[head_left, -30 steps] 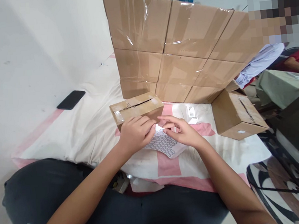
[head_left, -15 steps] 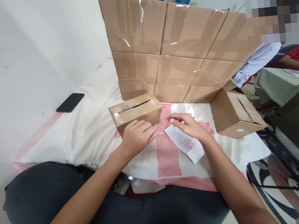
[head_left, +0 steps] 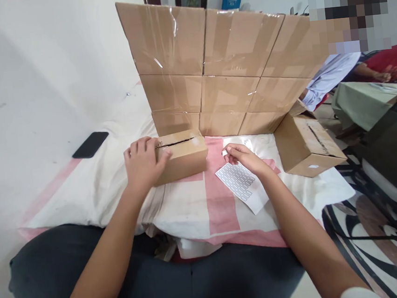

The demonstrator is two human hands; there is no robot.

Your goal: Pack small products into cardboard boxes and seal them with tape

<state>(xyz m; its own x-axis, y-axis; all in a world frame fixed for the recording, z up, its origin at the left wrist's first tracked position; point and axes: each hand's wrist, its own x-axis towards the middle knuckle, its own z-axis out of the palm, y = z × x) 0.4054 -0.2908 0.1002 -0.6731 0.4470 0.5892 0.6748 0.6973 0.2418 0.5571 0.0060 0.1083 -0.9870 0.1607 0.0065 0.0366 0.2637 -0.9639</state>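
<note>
A small cardboard box (head_left: pixel 185 162) lies on the cloth-covered surface, a dark slit running along its taped top. My left hand (head_left: pixel 143 161) grips its left end, fingers over the top edge and thumb against the front side. Between the thumb and fingers of my right hand (head_left: pixel 243 158) is a small white sticker (head_left: pixel 224 152), pinched just to the right of the box. Below that hand lies a sticker sheet (head_left: pixel 240 187) with rows of small outlined labels; my right wrist partly covers it.
Stacked taped cartons (head_left: pixel 227 66) form a wall behind the box. Another carton (head_left: pixel 307 150) with a white label stands at right. A black phone (head_left: pixel 90 145) rests on the cloth (head_left: pixel 186 211) at left. Beyond the stack sits a person in a light blue sleeve (head_left: pixel 332 77).
My left hand has moved left, from the box's front to its left end. My right hand now shows a small white sticker in its pinch. The whole view has shifted slightly.
</note>
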